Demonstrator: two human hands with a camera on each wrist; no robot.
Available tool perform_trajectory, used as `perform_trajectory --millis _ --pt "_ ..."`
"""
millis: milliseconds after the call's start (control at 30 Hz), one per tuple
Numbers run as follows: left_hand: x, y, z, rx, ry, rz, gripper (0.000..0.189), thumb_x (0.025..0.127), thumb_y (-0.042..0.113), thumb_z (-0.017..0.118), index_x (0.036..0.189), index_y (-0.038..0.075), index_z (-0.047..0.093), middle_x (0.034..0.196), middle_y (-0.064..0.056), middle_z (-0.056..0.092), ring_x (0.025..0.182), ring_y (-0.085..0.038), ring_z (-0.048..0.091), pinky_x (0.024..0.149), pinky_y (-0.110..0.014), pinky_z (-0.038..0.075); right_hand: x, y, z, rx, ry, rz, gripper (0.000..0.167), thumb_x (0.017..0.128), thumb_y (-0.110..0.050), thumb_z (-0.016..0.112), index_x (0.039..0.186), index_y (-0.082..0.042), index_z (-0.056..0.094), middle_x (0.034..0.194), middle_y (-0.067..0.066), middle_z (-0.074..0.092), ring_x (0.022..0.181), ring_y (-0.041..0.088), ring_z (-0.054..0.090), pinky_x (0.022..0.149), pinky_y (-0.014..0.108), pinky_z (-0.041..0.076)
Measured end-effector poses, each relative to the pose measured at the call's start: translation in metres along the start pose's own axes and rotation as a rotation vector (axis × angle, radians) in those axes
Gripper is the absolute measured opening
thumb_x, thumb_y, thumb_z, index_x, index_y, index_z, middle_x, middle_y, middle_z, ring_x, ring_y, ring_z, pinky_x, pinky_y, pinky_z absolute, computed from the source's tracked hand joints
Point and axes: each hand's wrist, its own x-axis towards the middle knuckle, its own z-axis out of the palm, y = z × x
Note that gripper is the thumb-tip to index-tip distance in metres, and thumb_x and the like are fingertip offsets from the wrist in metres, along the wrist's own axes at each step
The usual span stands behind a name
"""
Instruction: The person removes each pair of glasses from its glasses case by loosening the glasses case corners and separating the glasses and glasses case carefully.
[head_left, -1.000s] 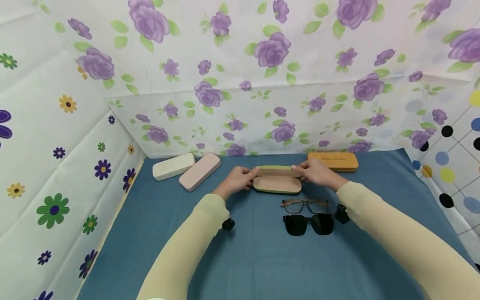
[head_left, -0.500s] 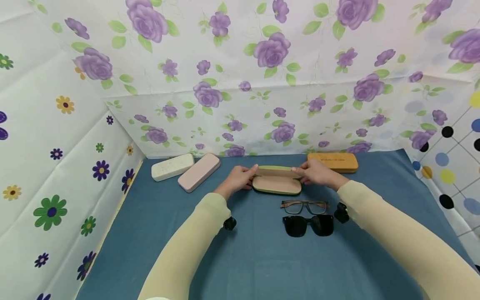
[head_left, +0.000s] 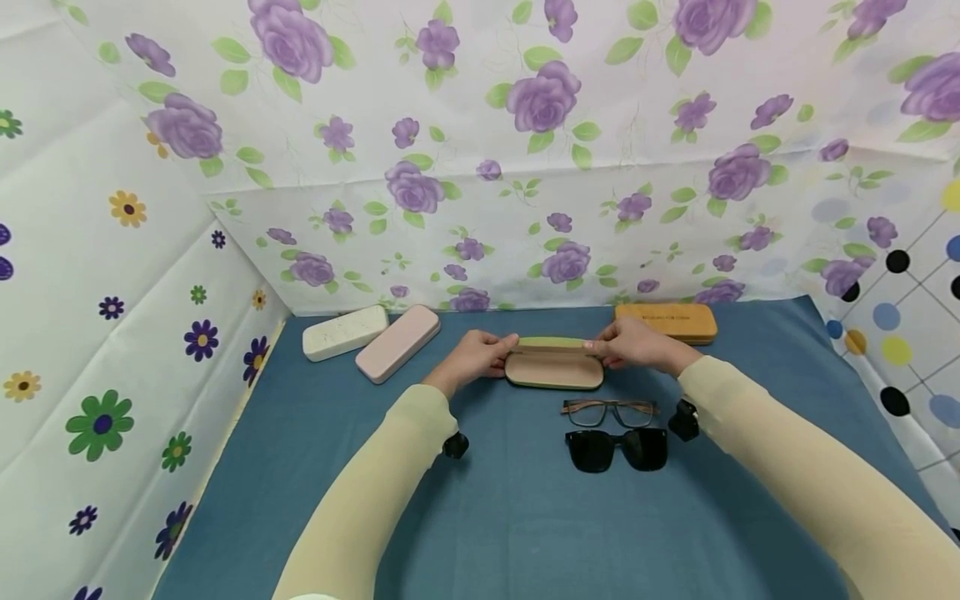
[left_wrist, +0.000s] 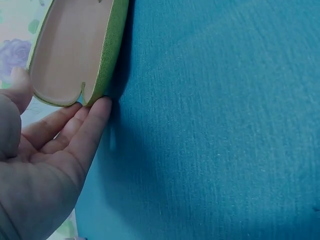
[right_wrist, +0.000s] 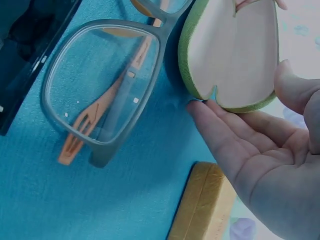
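Note:
A green glasses case with a beige lining lies with its lid partly raised in the head view. My left hand holds its left end, thumb on the lid's edge and fingers at the hinge side. At the right end, my right hand holds it the same way. In the left wrist view the fingers reach the notch between lid and base of the case. The right wrist view shows the right thumb at the lid rim and the fingertips under the notch. The lining carries nothing.
Clear-lens glasses and black sunglasses lie in front of the case. A mustard case is behind my right hand; a white case and a pink case lie to the left. Patterned sheets back the blue cloth.
The lid of the green case has tipped forward and down under my thumbs, so less of its lining and more of its green outside shows. The glasses and other cases stay put.

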Motion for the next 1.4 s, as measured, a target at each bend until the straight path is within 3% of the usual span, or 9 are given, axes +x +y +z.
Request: perform_trajectory --millis 433,900,1000,1233,1400 --pt "-0.007 -0.002 -0.002 -0.028 -0.042 0.021 0.058 0.088 0.049 0.058 0.123 0.003 0.059 0.124 -0.014 0.058 0.112 -0.027 0.058 0.092 -0.041 0.051 0.002 0.007 0.006 -0.038 0.071 -0.057 0.050 0.092 -0.040 0.058 0.125 -0.003 0.059 0.122 0.018 0.061 0.106 0.030 0.062 0.087 0.045 0.052" --pt "-0.009 -0.014 -0.005 -0.044 -0.059 0.074 0.045 0.087 0.040 0.062 0.121 0.010 0.062 0.125 -0.010 0.059 0.114 -0.023 0.058 0.090 -0.037 0.052 0.000 0.011 0.012 -0.123 0.144 -0.111 0.055 0.087 -0.046 0.063 0.124 -0.006 0.061 0.117 0.013 0.065 0.097 0.025 0.065 0.082 0.042 0.053" --pt "-0.010 -0.016 -0.005 -0.037 -0.067 0.083 0.046 0.087 0.041 0.062 0.121 0.010 0.062 0.124 -0.009 0.059 0.115 -0.023 0.058 0.090 -0.037 0.052 -0.001 0.014 0.013 -0.113 0.144 -0.107 0.058 0.085 -0.047 0.063 0.126 -0.006 0.059 0.121 0.014 0.063 0.098 0.025 0.065 0.083 0.043 0.053" --pt "-0.028 0.002 -0.007 -0.025 -0.105 0.081 0.041 0.092 0.029 0.059 0.125 0.004 0.058 0.127 -0.013 0.057 0.119 -0.029 0.055 0.095 -0.044 0.048 -0.003 0.020 0.015 -0.078 0.167 -0.102 0.061 0.083 -0.051 0.065 0.126 -0.008 0.059 0.120 0.014 0.063 0.098 0.026 0.065 0.084 0.046 0.052" --pt "-0.027 0.002 -0.007 -0.017 -0.105 0.081 0.043 0.092 0.029 0.060 0.127 0.004 0.056 0.126 -0.012 0.056 0.118 -0.028 0.056 0.095 -0.043 0.048 -0.005 0.025 0.017 0.007 0.182 -0.088 0.061 0.079 -0.052 0.068 0.126 -0.013 0.060 0.121 0.011 0.063 0.102 0.024 0.064 0.087 0.044 0.052"
